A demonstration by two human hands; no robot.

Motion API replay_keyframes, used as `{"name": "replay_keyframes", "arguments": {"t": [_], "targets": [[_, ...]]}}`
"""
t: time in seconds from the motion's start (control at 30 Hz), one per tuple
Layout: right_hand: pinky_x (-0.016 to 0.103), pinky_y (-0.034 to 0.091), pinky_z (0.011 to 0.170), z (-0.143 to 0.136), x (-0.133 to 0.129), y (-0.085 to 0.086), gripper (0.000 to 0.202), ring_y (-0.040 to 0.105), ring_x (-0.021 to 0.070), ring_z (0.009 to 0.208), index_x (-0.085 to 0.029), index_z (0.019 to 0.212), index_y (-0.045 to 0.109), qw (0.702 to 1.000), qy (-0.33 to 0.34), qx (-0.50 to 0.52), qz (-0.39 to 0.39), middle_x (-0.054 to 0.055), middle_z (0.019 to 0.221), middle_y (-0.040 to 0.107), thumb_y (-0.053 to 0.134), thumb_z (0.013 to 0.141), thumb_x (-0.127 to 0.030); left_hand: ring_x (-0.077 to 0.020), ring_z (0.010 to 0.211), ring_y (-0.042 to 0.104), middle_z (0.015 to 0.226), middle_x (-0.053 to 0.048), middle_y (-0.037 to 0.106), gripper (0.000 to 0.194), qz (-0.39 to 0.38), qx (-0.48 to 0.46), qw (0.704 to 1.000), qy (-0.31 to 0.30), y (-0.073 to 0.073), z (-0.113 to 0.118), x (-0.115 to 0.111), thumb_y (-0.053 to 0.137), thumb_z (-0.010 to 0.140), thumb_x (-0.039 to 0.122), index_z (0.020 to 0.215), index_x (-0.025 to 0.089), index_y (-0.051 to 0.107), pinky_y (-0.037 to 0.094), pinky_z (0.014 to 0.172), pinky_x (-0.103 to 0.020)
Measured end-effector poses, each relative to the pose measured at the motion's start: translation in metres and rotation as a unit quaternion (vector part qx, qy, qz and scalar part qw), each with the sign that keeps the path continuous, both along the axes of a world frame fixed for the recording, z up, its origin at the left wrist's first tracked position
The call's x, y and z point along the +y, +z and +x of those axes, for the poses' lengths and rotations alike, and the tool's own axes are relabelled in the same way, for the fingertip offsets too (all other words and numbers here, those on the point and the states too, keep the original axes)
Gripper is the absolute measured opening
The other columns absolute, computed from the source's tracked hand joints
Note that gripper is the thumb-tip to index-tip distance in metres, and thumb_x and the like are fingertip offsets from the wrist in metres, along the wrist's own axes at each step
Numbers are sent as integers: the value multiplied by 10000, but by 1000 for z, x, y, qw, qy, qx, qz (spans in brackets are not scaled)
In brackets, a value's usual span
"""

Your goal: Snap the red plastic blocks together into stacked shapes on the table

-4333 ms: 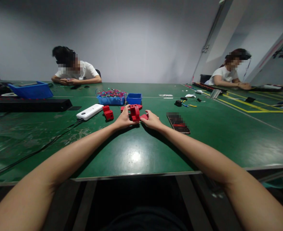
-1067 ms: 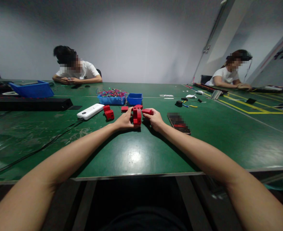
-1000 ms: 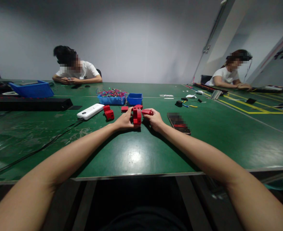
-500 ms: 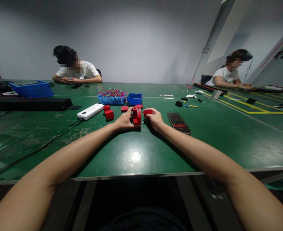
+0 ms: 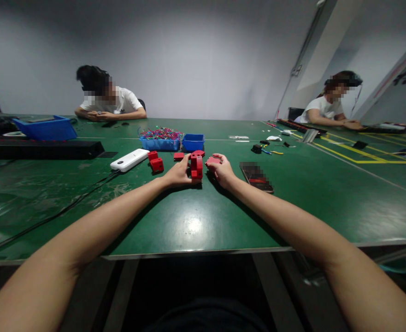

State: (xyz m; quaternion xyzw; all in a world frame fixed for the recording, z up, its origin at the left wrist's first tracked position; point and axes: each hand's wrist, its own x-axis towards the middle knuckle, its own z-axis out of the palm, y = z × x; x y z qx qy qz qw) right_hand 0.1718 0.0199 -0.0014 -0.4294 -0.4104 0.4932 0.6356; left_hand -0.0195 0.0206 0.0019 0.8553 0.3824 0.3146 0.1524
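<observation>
My left hand (image 5: pixel 179 174) is closed on a red block with a curved side and holes (image 5: pixel 197 167), held upright just over the green table (image 5: pixel 189 216). To its right, my right hand (image 5: pixel 223 171) pinches a small flat red piece (image 5: pixel 214 160) between thumb and fingers. A narrow gap separates the two red parts. Left of my hands lie red blocks with holes (image 5: pixel 155 162). A small red block (image 5: pixel 179 157) rests behind my left hand, and another red piece (image 5: pixel 198 153) shows partly behind the held block.
Behind my hands stand a blue bin of colored wires (image 5: pixel 161 142) and a smaller blue bin (image 5: pixel 193 142). A white power bank (image 5: pixel 130 160) with a black cable is at left; a phone (image 5: pixel 256 177) lies right. Pliers (image 5: pixel 272 151) lie farther back. Two people sit across the table.
The flat red piece in my right hand has turned so its broad face shows more. My left hand and its red block have stayed in place.
</observation>
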Motion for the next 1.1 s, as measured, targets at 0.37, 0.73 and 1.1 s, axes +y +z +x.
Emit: {"name": "replay_keyframes", "arguments": {"t": [0.37, 0.73, 1.1], "targets": [[245, 539, 683, 0, -1, -2, 449, 646, 115, 714, -199, 909, 523, 999, 37, -22, -1, -42, 784, 678, 674, 547, 18, -344, 1148, 623, 1294, -169, 575, 978, 8, 6, 1000, 2, -1, 0, 0, 768, 633, 551, 1409, 170, 312, 492, 986, -471], [280, 529, 679, -1, -10, 0, 318, 638, 129, 669, -163, 895, 649, 996, 69, -55, 28, -16, 749, 701, 761, 598, -144, -333, 1147, 626, 1290, -152, 584, 960, 7, 3, 1000, -4, 0, 0, -1, 766, 642, 537, 1412, 171, 325, 500, 982, -448], [304, 515, 802, -1, -4, -2, 358, 665, 162, 762, -126, 933, 748, 993, -10, -106, 59, 47, 864, 762, 781, 619, -293, -344, 1137, 632, 1311, -183, 572, 1015, 7, -16, 1000, -13, -5, -1, 5, 790, 609, 526, 1422, 165, 302, 504, 978, -483]]}}
